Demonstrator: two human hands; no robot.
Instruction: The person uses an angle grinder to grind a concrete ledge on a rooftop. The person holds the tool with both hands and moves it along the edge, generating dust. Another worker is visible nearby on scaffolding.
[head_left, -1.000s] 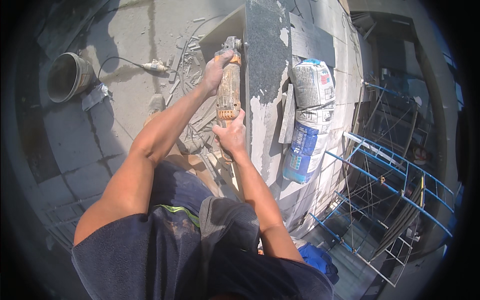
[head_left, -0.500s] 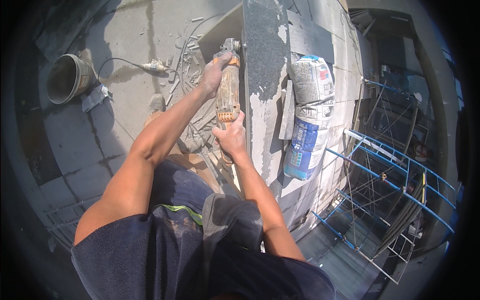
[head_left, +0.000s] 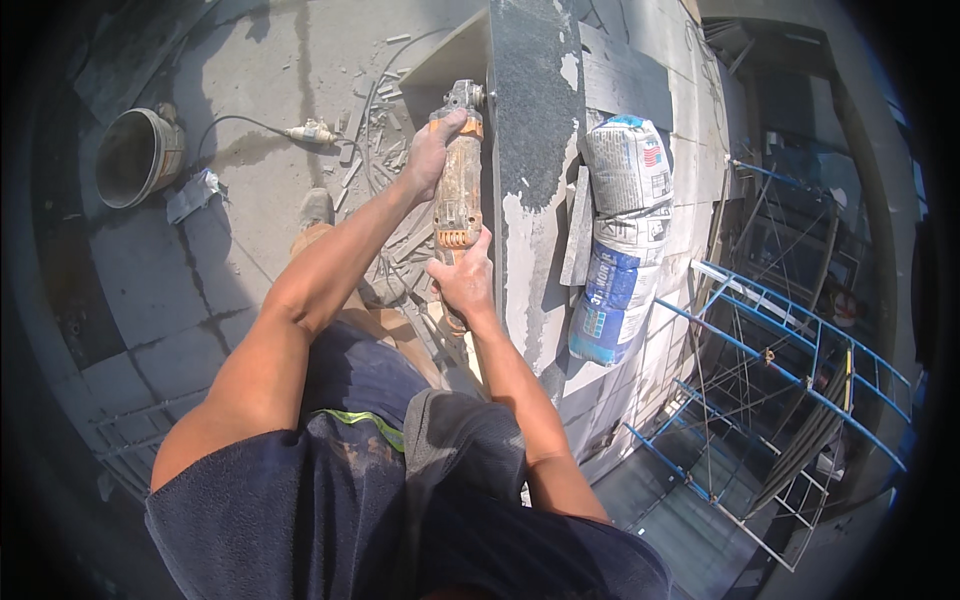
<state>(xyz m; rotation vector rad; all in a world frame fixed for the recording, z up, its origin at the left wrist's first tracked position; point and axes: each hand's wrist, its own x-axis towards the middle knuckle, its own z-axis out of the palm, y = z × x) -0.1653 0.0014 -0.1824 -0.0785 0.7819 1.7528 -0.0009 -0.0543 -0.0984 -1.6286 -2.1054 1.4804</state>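
Note:
A dusty orange-and-grey angle grinder [head_left: 459, 190] is held lengthwise between my two hands. My left hand [head_left: 432, 153] wraps round its front part, just behind the metal gear head. Closer to me, my right hand [head_left: 466, 279] grips the rear handle. The grinder's head sits against the left edge of a grey stone slab [head_left: 535, 110], whose top is patched with pale, flaking material. I cannot make out the disc, nor whether it touches the slab.
Right of the slab lies a white-and-blue bag [head_left: 625, 240] beside narrow stone strips [head_left: 577, 230]. Broken offcuts [head_left: 375, 150] litter the floor at left, near a cable connector [head_left: 310, 132] and a bucket [head_left: 130, 160]. Blue scaffolding [head_left: 760, 340] stands beyond a drop at right.
The whole view has shifted slightly, with the slab, bag and grinder appearing a little lower and to the right. Both hands keep their hold on the grinder.

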